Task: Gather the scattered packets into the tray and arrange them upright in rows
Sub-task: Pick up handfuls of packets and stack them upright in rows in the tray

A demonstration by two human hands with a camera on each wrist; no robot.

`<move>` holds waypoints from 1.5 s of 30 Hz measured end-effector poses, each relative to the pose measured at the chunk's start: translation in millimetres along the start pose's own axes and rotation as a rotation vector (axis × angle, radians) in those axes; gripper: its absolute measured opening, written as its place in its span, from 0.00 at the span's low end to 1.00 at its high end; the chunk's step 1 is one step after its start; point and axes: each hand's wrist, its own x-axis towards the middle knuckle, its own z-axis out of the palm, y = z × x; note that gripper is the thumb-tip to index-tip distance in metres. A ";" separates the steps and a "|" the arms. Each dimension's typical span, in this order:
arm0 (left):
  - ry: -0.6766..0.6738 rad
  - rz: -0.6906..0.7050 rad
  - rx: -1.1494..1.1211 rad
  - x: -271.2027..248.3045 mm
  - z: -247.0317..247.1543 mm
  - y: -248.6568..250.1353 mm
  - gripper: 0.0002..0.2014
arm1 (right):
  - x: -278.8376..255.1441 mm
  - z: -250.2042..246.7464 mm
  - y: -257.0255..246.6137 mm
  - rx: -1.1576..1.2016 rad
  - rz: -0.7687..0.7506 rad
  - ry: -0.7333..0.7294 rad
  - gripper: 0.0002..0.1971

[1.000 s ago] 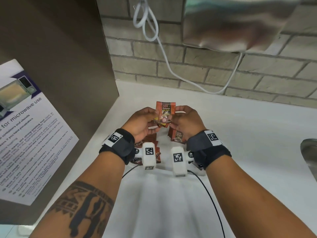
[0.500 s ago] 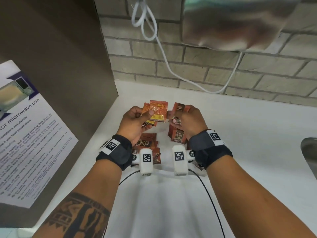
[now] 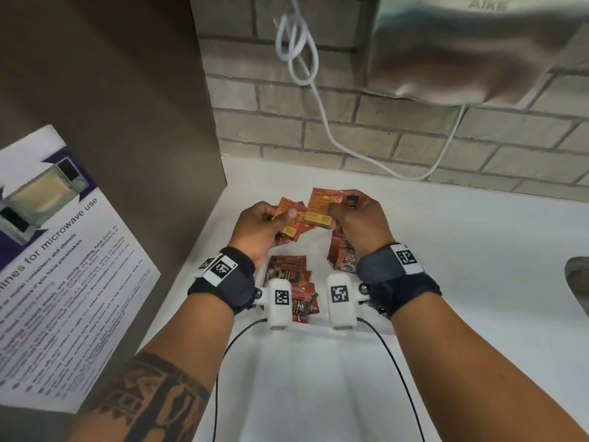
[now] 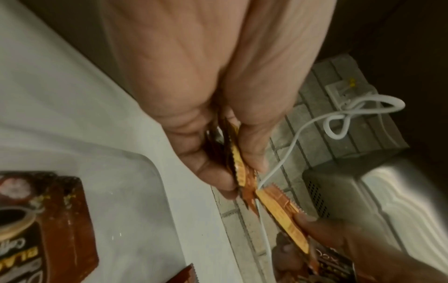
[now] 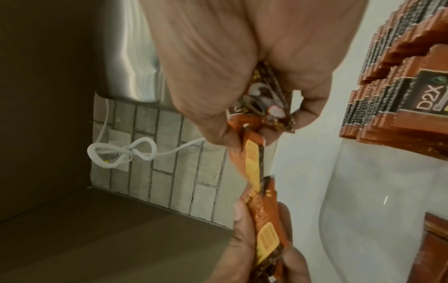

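Both hands are raised above a clear tray [image 3: 318,328] on the white counter. My left hand [image 3: 283,218] pinches a small stack of orange-brown packets [image 3: 294,229] between thumb and fingers; the same stack [image 4: 238,168] shows edge-on in the left wrist view. My right hand [image 3: 338,208] grips a few more packets [image 3: 322,205], whose lower edge overlaps the left stack. Inside the tray, a row of packets [image 5: 400,86] stands upright on the right, and loose packets [image 3: 288,275] lie flat on the left.
A brown cabinet side with a microwave-use poster [image 3: 63,266] walls off the left. Behind is a brick wall with a knotted white cable [image 3: 296,49] and a steel hand dryer [image 3: 462,52] overhead. A sink edge [image 3: 578,275] shows at the far right.
Half a second ago the hands held their packets apart. Now the right hand's packets have swung left against the left hand's stack, printed backs facing me.
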 end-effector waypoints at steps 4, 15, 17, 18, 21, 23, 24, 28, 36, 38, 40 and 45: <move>0.090 0.105 0.251 1.4 7.4 -5.9 0.17 | 3.9 -2.6 1.8 -0.102 0.049 -0.080 0.08; -0.094 -0.020 -0.223 -16.2 30.9 -12.0 0.15 | -2.8 -8.8 15.9 -0.055 -0.040 -0.245 0.19; -0.111 -0.007 -0.253 -18.4 31.9 -11.4 0.17 | -2.0 -8.2 18.2 -0.129 -0.034 -0.172 0.27; -0.115 -0.005 -0.265 -18.4 31.9 -11.5 0.18 | -2.6 -8.1 17.8 -0.124 -0.015 -0.154 0.31; -0.126 -0.018 -0.274 -17.4 30.7 -11.4 0.15 | -2.0 -10.3 19.7 0.006 0.065 -0.199 0.31; -0.129 -0.012 -0.280 -17.2 30.2 -12.0 0.08 | -0.9 -13.4 21.0 0.067 0.085 -0.243 0.28; -0.122 -0.006 -0.285 -16.7 29.7 -12.8 0.07 | -0.6 -14.4 20.7 0.107 0.095 -0.260 0.27; -0.053 0.023 -0.365 -16.4 27.7 -13.9 0.07 | 0.4 -18.9 17.3 0.374 0.147 -0.281 0.18; 0.031 0.086 -0.241 -16.8 29.3 -12.4 0.03 | 3.2 -15.6 16.0 0.168 0.087 -0.351 0.19; 0.034 0.085 -0.214 -18.5 33.2 -10.7 0.07 | 2.4 -12.1 17.0 0.126 0.069 -0.337 0.21; 0.049 0.075 -0.209 -17.7 32.8 -10.4 0.13 | 3.4 -12.7 17.3 0.136 0.093 -0.312 0.19; 0.140 0.163 -0.098 -16.3 28.4 -14.9 0.10 | 9.0 -19.4 19.3 0.149 0.147 -0.292 0.16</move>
